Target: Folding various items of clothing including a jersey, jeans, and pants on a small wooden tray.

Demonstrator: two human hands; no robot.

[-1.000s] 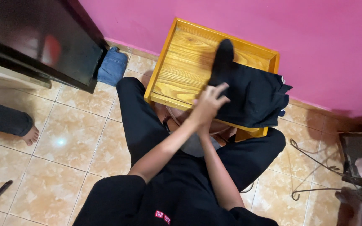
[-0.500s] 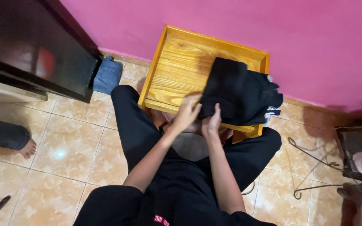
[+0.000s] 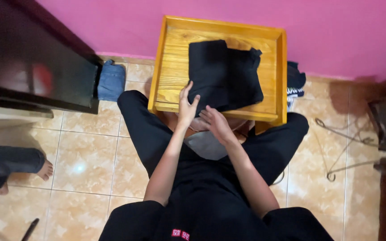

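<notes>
While the folded black cloth garment was bunched up and hanging over the right edge of the surface a second ago, it now lies flat and squared off in the middle of the yellow wooden tray-like surface. That looks like the folding is nearly done, with only the near edge left to smooth.

On the far left, a dark shiny cabinet stands against the pink wall. Beside its corner lies a small folded blue denim cloth on the glossy beige floor tiles. Another person's bare foot rests on the tiles at the left.

Next comes the surface, with raised rims and a grainy wood look. The left hand has come down to the near edge of the surface. Its fingers are spread and pressed flat on the near left corner of the garment, not gripping it. The right hand is just beside it, at the near edge below the garment, fingers loose and open, holding nothing.

The garment looks soft and thick, with neat straight sides.

Past the right edge, another dark cloth with white marks lies on the floor. Farther right stands a thin bent metal wire stand.
</notes>
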